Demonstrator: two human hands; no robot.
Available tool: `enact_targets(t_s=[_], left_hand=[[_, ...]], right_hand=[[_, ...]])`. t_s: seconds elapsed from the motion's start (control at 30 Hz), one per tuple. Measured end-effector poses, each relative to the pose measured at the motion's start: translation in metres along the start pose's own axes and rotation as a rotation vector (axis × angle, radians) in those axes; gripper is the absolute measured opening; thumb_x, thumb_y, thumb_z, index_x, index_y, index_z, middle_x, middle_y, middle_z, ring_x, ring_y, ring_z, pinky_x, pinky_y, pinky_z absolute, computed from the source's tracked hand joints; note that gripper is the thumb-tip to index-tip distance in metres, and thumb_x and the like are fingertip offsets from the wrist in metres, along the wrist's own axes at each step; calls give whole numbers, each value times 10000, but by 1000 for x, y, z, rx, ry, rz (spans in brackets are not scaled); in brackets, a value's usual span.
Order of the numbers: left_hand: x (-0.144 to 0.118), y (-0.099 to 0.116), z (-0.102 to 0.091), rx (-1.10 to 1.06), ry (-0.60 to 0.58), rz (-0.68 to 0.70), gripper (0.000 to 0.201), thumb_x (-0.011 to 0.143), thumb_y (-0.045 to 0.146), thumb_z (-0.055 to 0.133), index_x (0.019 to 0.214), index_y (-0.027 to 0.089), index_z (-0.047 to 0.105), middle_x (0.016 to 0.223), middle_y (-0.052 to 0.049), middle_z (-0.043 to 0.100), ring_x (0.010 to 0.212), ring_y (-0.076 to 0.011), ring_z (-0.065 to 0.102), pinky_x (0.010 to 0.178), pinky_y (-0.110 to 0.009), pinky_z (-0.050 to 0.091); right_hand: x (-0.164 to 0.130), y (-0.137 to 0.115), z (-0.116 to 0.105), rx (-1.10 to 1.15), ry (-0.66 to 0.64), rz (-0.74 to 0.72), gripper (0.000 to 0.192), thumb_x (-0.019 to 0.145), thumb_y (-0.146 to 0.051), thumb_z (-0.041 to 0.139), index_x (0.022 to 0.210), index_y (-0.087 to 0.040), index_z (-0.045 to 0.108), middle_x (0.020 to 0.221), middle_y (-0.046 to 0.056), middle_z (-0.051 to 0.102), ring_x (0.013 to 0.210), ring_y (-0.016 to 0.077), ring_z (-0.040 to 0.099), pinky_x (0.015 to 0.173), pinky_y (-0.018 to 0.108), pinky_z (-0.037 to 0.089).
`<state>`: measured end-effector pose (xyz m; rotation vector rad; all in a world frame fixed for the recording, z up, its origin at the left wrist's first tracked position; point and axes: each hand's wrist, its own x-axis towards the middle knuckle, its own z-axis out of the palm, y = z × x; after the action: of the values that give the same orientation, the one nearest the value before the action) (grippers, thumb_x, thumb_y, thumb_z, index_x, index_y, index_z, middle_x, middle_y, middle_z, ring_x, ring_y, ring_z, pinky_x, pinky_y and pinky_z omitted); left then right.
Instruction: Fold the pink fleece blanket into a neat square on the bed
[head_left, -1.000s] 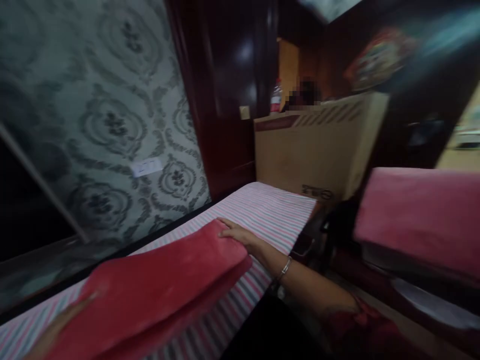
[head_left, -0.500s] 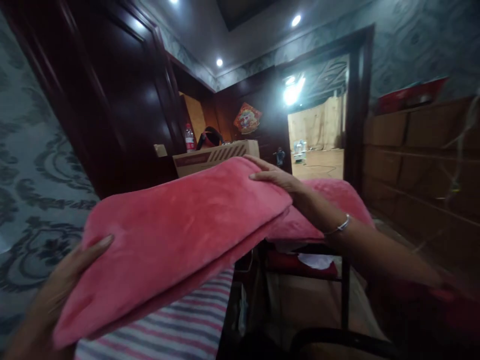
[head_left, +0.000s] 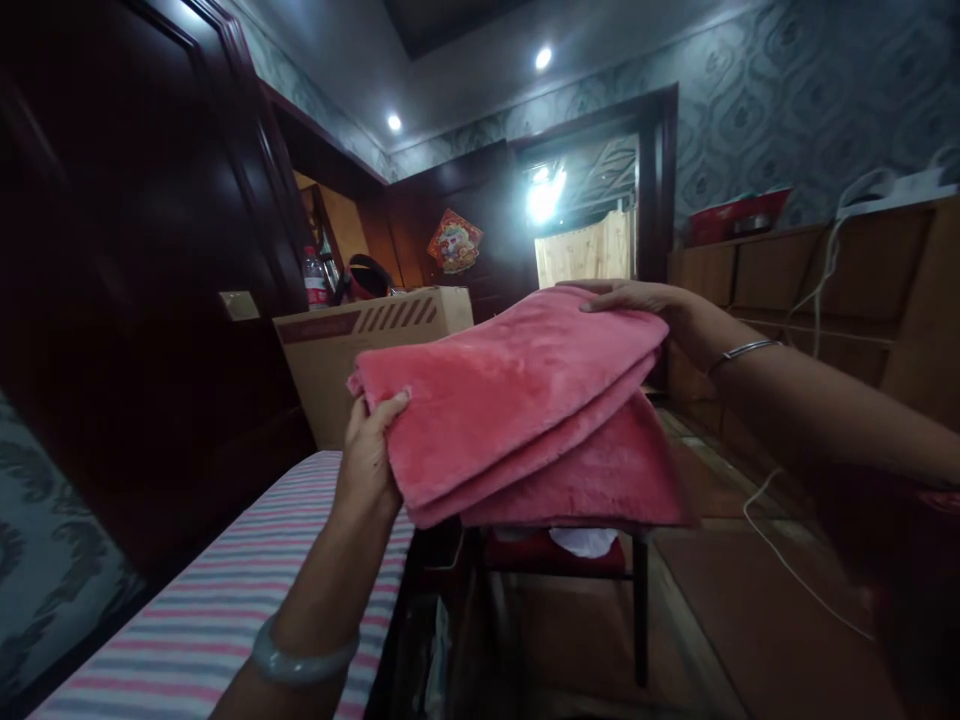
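A folded pink plush towel [head_left: 502, 390] hangs in the air between my hands. My left hand [head_left: 371, 455] grips its near left end, thumb on top. My right hand [head_left: 645, 300] holds its far right end from above. Directly under it lies another pink folded towel [head_left: 600, 480], resting on a dark stool [head_left: 637, 600]. The held towel's lower layers touch or nearly touch that one; I cannot tell which.
A table with a pink-and-white striped cloth [head_left: 217, 610] runs along the left. A cardboard box [head_left: 360, 340] stands at its far end, with a bottle [head_left: 315, 280] behind. Dark wooden doors are on the left, wooden cabinets [head_left: 825, 290] on the right, a white cable [head_left: 795, 570] on the floor.
The towel has been lifted off the striped table and carried right, over the stacked towel on the stool. My left hand has shifted to grip its near end.
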<state>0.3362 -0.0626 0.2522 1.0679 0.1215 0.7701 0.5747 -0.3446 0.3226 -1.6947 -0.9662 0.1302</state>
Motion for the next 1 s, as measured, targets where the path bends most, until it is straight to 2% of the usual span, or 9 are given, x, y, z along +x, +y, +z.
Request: enact_targets(t_s=[0.2, 0.37, 0.5, 0.6, 0.7, 0.83, 0.9, 0.93, 1.0], left_hand=[[0, -38, 36, -110, 0, 34, 490, 703, 154, 769, 1167, 228, 631, 1004, -22, 731, 901, -203, 717, 856, -306, 590], [-15, -54, 49, -219, 1, -136, 424, 787, 187, 723, 1203, 207, 643, 1094, -71, 742, 1054, -261, 704, 976, -372, 566], [-39, -73, 53, -243, -9, -232, 484, 814, 277, 726, 1285, 247, 619, 1149, -72, 735, 1144, -301, 672, 1004, -425, 554], [-55, -93, 59, -314, -54, -200, 569, 807, 270, 750, 1345, 311, 570, 1230, -40, 704, 1214, -280, 634, 1051, -408, 521], [-65, -112, 65, -388, -75, -199, 639, 788, 197, 758, 1369, 348, 538, 1289, -16, 675, 1244, -255, 613, 1081, -385, 495], [-64, -120, 70, -408, -95, -253, 547, 809, 227, 747, 1323, 313, 583, 1278, -34, 680, 1234, -261, 617, 1076, -394, 497], [-62, -115, 73, -442, -85, -242, 496, 800, 211, 747, 1270, 298, 615, 1252, -22, 691, 1228, -242, 619, 1079, -366, 490], [-61, -112, 75, -458, -73, -249, 470, 791, 186, 742, 1237, 286, 631, 1238, -18, 697, 1224, -234, 621, 1079, -355, 488], [-61, -106, 79, -471, -51, -286, 402, 781, 145, 719, 1165, 244, 656, 1203, -32, 710, 1208, -238, 627, 1070, -360, 493]], right_hand=[[25, 21, -24, 84, 41, 76, 449, 766, -104, 680, 1194, -237, 695, 1278, 37, 686, 1190, 269, 625, 1098, 453, 448], [54, 37, -44, 130, -76, 58, 520, 729, -124, 713, 1239, -221, 680, 1317, 46, 665, 1184, 259, 630, 1116, 450, 424], [75, 51, -53, 150, -151, 47, 530, 728, -138, 717, 1253, -191, 673, 1333, 62, 655, 1171, 226, 637, 1101, 392, 428], [85, 60, -50, 71, -113, 123, 384, 787, -109, 661, 1167, -118, 715, 1237, 95, 702, 1043, 191, 685, 1047, 333, 448], [88, 72, -47, -54, -3, 216, 261, 760, -102, 716, 1016, -118, 761, 1018, 75, 763, 855, 178, 711, 944, 324, 524], [70, 89, -56, -273, 361, 329, 107, 817, -239, 758, 830, -135, 735, 642, 46, 694, 553, 150, 639, 617, 266, 578], [46, 95, -64, -340, 492, 369, 308, 906, -375, 686, 721, -128, 689, 486, 35, 585, 404, 127, 530, 461, 238, 500], [31, 98, -67, -346, 493, 400, 407, 931, -447, 645, 671, -135, 664, 441, 31, 539, 358, 120, 480, 409, 234, 454], [-3, 103, -69, -302, 369, 501, 554, 936, -597, 574, 608, -154, 631, 418, 41, 505, 321, 116, 432, 349, 231, 376]])
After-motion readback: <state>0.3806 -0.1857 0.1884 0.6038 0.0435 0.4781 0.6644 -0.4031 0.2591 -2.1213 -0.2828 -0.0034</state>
